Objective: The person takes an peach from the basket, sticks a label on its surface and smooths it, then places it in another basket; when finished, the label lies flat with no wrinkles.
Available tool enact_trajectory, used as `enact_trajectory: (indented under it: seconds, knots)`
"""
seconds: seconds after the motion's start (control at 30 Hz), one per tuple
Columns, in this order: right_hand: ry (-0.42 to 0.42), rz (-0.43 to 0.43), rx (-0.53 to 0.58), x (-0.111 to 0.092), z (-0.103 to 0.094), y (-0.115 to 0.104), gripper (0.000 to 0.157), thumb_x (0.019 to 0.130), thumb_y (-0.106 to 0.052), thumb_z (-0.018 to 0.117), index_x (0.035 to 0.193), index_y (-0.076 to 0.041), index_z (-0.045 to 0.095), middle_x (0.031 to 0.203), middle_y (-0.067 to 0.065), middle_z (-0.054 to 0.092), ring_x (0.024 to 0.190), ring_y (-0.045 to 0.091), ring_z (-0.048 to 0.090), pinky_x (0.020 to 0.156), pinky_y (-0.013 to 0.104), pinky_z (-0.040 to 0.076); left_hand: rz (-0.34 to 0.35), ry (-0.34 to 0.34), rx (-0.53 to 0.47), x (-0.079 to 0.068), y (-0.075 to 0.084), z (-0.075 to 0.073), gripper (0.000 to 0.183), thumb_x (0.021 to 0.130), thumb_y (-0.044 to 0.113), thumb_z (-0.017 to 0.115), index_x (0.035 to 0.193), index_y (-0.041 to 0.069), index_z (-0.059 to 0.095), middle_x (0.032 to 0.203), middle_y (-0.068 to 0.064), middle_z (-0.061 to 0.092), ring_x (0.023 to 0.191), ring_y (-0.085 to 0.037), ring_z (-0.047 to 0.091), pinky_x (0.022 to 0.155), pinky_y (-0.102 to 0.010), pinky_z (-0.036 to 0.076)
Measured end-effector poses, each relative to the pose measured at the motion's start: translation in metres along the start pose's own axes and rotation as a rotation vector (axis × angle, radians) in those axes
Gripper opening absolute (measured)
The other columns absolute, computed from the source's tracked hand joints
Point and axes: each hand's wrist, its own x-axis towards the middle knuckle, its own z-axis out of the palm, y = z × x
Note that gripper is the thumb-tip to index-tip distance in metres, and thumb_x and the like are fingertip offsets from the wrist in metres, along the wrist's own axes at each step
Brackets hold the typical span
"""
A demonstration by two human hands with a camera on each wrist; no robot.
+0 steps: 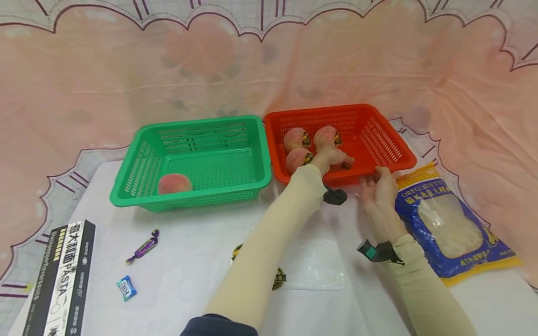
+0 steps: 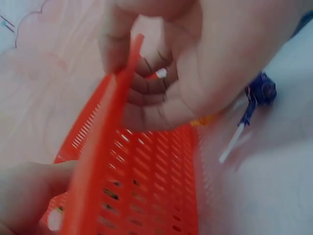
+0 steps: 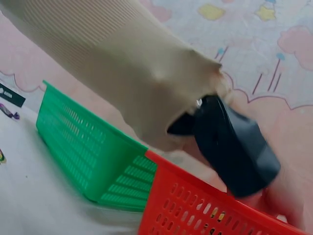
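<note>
My left hand [image 1: 329, 156] reaches over the near rim into the red basket [image 1: 386, 142]. Beside it lie several pink peaches [image 1: 294, 139] bearing black-and-gold stickers. A dark patch shows by the fingertips; what they touch there is hidden. In the left wrist view, only part of the left hand [image 2: 32, 193] appears behind the basket wall. My right hand [image 1: 378, 196] grips the red basket's rim near its front right, fingers curled round it [image 2: 161, 73]. Close by on the table lies a lollipop [image 2: 261, 90] in a dark blue wrapper.
Left of the red basket stands a green basket [image 1: 258, 175] holding one peach [image 1: 175, 183]. A blue-and-yellow pasta bag [image 1: 451, 224] lies right. A clear bag [image 1: 315, 266], purple candy [image 1: 143, 247], small blue candy [image 1: 126, 288] and black pasta box [image 1: 59, 280] lie nearer.
</note>
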Motion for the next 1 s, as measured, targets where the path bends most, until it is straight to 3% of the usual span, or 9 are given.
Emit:
enact_trajectory:
  seconds: [0.1, 0.27, 0.33, 0.47, 0.53, 0.6, 0.73, 0.83, 1.0]
  knots:
    - [0.001, 0.002, -0.005, 0.000, 0.000, 0.000, 0.065, 0.085, -0.005, 0.055, 0.130, -0.040, 0.024, 0.126, -0.006, 0.044, 0.118, 0.012, 0.044, 0.106, 0.029, 0.030, 0.018, -0.007, 0.048, -0.005, 0.003, -0.002, 0.088, 0.072, 0.024, 0.073, 0.140, 0.018, 0.018, 0.142, -0.001, 0.024, 0.122, -0.018, 0.031, 0.105, -0.033, 0.030]
    - [0.014, 0.019, 0.011, 0.001, 0.000, -0.001, 0.055, 0.085, -0.004, 0.055, 0.126, -0.033, 0.032, 0.124, -0.006, 0.046, 0.116, 0.012, 0.045, 0.105, 0.029, 0.032, 0.046, -0.059, 0.126, -0.019, 0.005, -0.010, 0.088, 0.075, 0.031, 0.070, 0.142, 0.018, 0.014, 0.145, 0.000, 0.020, 0.125, -0.017, 0.029, 0.106, -0.033, 0.028]
    - [0.018, 0.024, 0.015, 0.002, -0.001, -0.001, 0.053, 0.084, -0.004, 0.056, 0.125, -0.030, 0.034, 0.123, -0.006, 0.046, 0.116, 0.012, 0.045, 0.104, 0.029, 0.033, 0.096, -0.086, 0.128, -0.027, 0.002, -0.016, 0.087, 0.076, 0.031, 0.068, 0.142, 0.019, 0.013, 0.147, 0.001, 0.019, 0.129, -0.015, 0.026, 0.106, -0.032, 0.028]
    - [-0.006, 0.018, -0.030, 0.003, -0.003, -0.001, 0.069, 0.086, -0.005, 0.054, 0.132, -0.043, 0.019, 0.123, -0.007, 0.041, 0.115, 0.011, 0.043, 0.103, 0.028, 0.034, 0.226, -0.098, 0.086, -0.046, -0.010, -0.031, 0.080, 0.077, 0.030, 0.067, 0.140, 0.026, 0.018, 0.142, 0.002, 0.030, 0.130, -0.017, 0.029, 0.102, -0.035, 0.034]
    - [-0.013, 0.003, -0.061, 0.003, -0.003, 0.001, 0.074, 0.087, -0.007, 0.053, 0.132, -0.049, 0.013, 0.121, -0.006, 0.039, 0.114, 0.012, 0.042, 0.102, 0.028, 0.034, 0.290, -0.061, 0.063, -0.057, -0.020, -0.040, 0.077, 0.077, 0.034, 0.067, 0.138, 0.032, 0.020, 0.137, 0.003, 0.036, 0.127, -0.018, 0.034, 0.098, -0.036, 0.039]
    - [-0.002, -0.022, -0.097, 0.002, -0.003, 0.004, 0.070, 0.087, -0.009, 0.053, 0.134, -0.044, 0.014, 0.118, -0.005, 0.041, 0.109, 0.013, 0.044, 0.098, 0.028, 0.038, 0.363, -0.006, 0.045, -0.068, -0.030, -0.049, 0.068, 0.079, 0.036, 0.064, 0.135, 0.032, 0.026, 0.134, 0.003, 0.040, 0.124, -0.018, 0.038, 0.094, -0.035, 0.043]
    - [0.066, -0.053, -0.167, -0.004, -0.004, 0.012, 0.048, 0.086, -0.017, 0.057, 0.126, -0.026, 0.032, 0.103, -0.002, 0.046, 0.092, 0.015, 0.046, 0.080, 0.028, 0.047, 0.536, 0.136, -0.061, -0.090, -0.058, -0.064, 0.048, 0.084, 0.031, 0.060, 0.128, 0.023, 0.041, 0.126, 0.002, 0.047, 0.115, -0.017, 0.048, 0.087, -0.029, 0.047]
    - [0.117, -0.072, -0.173, -0.012, -0.005, 0.016, 0.029, 0.085, -0.020, 0.059, 0.107, -0.019, 0.040, 0.091, 0.001, 0.044, 0.081, 0.017, 0.043, 0.067, 0.028, 0.046, 0.631, 0.160, -0.242, -0.107, -0.084, -0.074, 0.037, 0.086, 0.020, 0.057, 0.122, 0.014, 0.046, 0.121, -0.003, 0.051, 0.106, -0.020, 0.054, 0.084, -0.032, 0.049]
    - [0.005, -0.235, -0.156, -0.021, -0.003, 0.023, 0.019, 0.082, -0.012, 0.062, 0.083, -0.011, 0.043, 0.074, 0.005, 0.042, 0.065, 0.020, 0.040, 0.055, 0.029, 0.040, 0.575, 0.207, -0.566, -0.136, -0.131, -0.091, 0.030, 0.087, 0.018, 0.056, 0.115, 0.009, 0.049, 0.109, -0.011, 0.056, 0.095, -0.026, 0.058, 0.076, -0.034, 0.050]
